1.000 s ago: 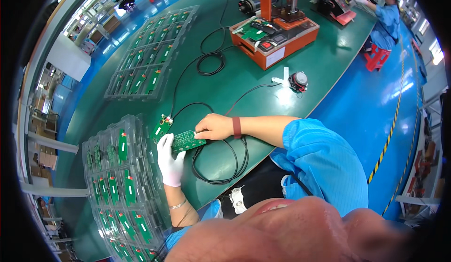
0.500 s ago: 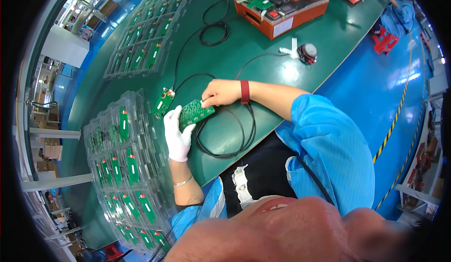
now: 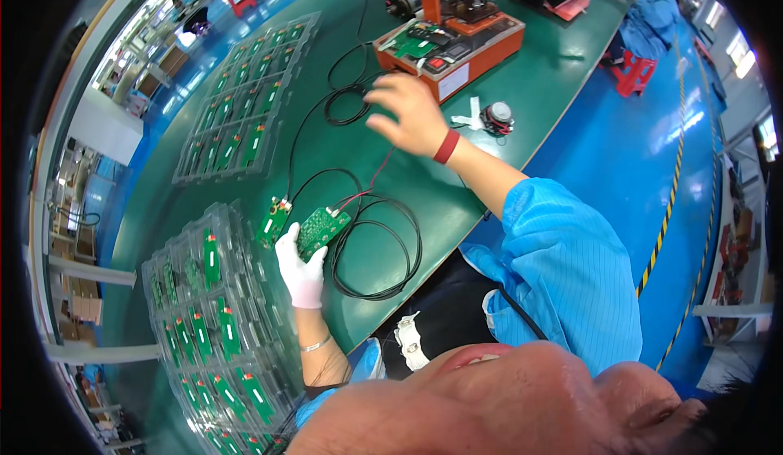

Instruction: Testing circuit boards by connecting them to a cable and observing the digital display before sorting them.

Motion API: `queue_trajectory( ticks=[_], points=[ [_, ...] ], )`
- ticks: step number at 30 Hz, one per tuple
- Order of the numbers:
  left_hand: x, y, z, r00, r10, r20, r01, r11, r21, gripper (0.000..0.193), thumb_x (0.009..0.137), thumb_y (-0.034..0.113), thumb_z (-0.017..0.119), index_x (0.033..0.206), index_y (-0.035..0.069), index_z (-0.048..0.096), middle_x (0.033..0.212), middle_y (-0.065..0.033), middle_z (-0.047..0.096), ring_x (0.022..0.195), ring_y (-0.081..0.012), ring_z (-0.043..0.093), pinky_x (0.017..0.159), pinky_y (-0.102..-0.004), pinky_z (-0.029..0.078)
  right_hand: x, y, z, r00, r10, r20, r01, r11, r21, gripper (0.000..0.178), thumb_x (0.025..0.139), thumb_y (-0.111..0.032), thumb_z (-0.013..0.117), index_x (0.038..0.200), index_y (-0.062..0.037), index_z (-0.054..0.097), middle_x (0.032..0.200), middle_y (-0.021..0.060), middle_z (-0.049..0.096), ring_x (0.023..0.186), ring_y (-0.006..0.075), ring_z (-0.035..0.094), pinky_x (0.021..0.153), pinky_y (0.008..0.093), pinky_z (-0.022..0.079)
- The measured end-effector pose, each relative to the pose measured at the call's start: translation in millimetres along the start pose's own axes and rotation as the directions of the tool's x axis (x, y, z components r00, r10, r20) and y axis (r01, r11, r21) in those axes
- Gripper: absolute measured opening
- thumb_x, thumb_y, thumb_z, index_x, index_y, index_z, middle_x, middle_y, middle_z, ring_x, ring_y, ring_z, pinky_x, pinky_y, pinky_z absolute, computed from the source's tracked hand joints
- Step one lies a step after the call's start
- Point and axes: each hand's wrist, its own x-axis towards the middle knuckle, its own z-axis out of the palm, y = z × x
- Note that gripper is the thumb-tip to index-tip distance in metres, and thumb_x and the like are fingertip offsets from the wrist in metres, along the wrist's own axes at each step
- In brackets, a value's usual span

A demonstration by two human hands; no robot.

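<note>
My left hand point(image 3: 299, 269), in a white glove, grips a small green circuit board point(image 3: 321, 227) just above the green table. Red and black wires run from the board's far edge. A second, narrower green board point(image 3: 273, 221) lies on the table just left of it. My right hand point(image 3: 410, 111), bare with a red wristband, is stretched out over the table with fingers spread and nothing in it. It hovers close to the orange press fixture point(image 3: 453, 43), which carries a green board on its bed.
Black cable loops point(image 3: 377, 247) lie beside the held board, and another coil point(image 3: 347, 104) lies farther back. Stacked clear trays of green boards point(image 3: 214, 324) stand at my left; a flat tray of boards point(image 3: 245, 125) lies beyond. A small round part point(image 3: 497, 117) sits near the table edge.
My right hand has left the circuit board and reached up and away toward the orange fixture. The left hand still holds the board in the same place.
</note>
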Motion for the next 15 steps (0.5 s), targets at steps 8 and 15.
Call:
queue_trajectory(
  ticks=[8,15],
  points=[
    [6,-3,6,1.000,-0.016,0.020,0.016,1.000,-0.027,0.071,0.069,0.000,0.077,0.136,0.003,0.055,0.125,-0.0144,0.058,0.111,-0.0289,0.059,0.100,-0.0355,0.046,-51,91,-3,0.954,0.269,-0.133,-0.300,0.846,-0.440,0.055,0.080,-0.018,0.071,0.132,-0.0132,0.056,0.148,0.0135,0.043,0.138,0.0344,0.039,0.109,0.0439,0.038],
    [3,1,2,0.996,-0.076,0.051,0.079,0.995,-0.060,0.071,0.070,0.000,0.077,0.136,0.003,0.054,0.125,-0.0139,0.058,0.112,-0.0279,0.059,0.101,-0.0347,0.045,-50,80,0,0.923,0.381,-0.062,-0.363,0.805,-0.469,0.058,0.081,-0.018,0.070,0.136,-0.0148,0.050,0.156,0.0087,0.036,0.144,0.0333,0.033,0.111,0.0453,0.037]
  ],
)
